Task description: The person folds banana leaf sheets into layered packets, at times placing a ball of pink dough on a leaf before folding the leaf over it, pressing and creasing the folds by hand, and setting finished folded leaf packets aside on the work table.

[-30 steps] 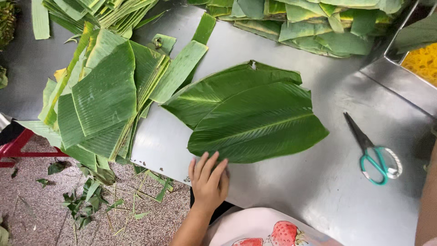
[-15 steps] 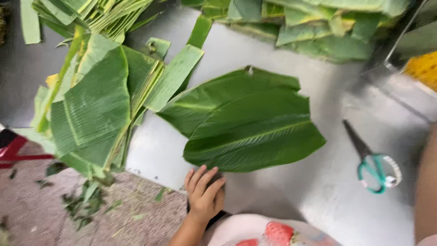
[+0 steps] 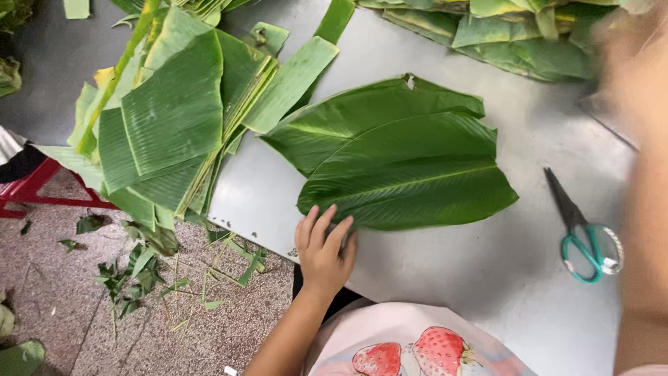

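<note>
Here, a grey metal table [image 3: 445,278] is seen from above, with two large green leaves [image 3: 403,163] laid overlapping near its middle. The left hand [image 3: 323,251] is laid flat at the near edge of the table, its fingers [image 3: 321,226] spread slightly apart and resting on the near-left tip of the upper leaf; nothing is gripped. The right arm [image 3: 643,209] is seen only as a blur down the right side of the view, and the right hand itself is perhaps out of view, so its state cannot be told.

A pair of scissors with teal handles [image 3: 581,230] is laid on the table to the right of the leaves, apart from them, blades pointing away. A heap of cut leaf strips [image 3: 174,111] is piled at the left, overhanging the table edge. More folded leaves [image 3: 515,35] are stacked along the far edge. Leaf scraps [image 3: 139,271] are scattered on the speckled floor [image 3: 49,299] at the near left, beside a red frame [image 3: 42,195]. A pale garment printed with strawberries [image 3: 410,348] is visible at the near edge.
</note>
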Available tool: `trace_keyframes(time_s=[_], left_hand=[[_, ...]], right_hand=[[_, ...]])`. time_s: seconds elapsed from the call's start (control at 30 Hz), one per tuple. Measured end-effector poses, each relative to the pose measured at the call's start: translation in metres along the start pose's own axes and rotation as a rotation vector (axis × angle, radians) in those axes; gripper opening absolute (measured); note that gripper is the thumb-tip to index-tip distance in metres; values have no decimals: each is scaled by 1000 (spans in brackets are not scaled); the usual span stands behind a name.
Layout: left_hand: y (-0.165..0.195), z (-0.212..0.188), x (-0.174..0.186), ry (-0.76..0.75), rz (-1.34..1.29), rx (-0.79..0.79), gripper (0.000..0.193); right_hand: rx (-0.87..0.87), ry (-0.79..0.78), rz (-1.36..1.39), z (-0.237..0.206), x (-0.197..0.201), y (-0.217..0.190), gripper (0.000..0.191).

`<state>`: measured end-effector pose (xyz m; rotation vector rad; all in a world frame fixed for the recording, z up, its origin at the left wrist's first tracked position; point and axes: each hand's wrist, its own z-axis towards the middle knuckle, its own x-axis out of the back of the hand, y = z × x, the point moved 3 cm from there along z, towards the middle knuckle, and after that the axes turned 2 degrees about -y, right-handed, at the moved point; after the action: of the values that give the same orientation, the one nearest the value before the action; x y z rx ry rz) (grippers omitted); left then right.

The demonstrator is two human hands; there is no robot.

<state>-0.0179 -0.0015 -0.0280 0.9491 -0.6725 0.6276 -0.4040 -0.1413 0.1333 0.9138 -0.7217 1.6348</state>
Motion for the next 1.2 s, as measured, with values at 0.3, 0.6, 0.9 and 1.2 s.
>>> trace_keyframes(time_s=[0.3,0.6,0.9,1.2], left_hand=[[-8,47,16,206,-275,132,20],[-5,92,-12,-458,221,-147,39],[28,24,39,-794,38,-24,18],[-129,130,121,102,550,182,63]], right_hand=[[-249,-547,414,-136,-48,-123,54],[-332,129,299,-124,23,-108,38],[142,-657,359,-130,-56,-183,75],[61,-543,393,-160,-69,-193,67]])
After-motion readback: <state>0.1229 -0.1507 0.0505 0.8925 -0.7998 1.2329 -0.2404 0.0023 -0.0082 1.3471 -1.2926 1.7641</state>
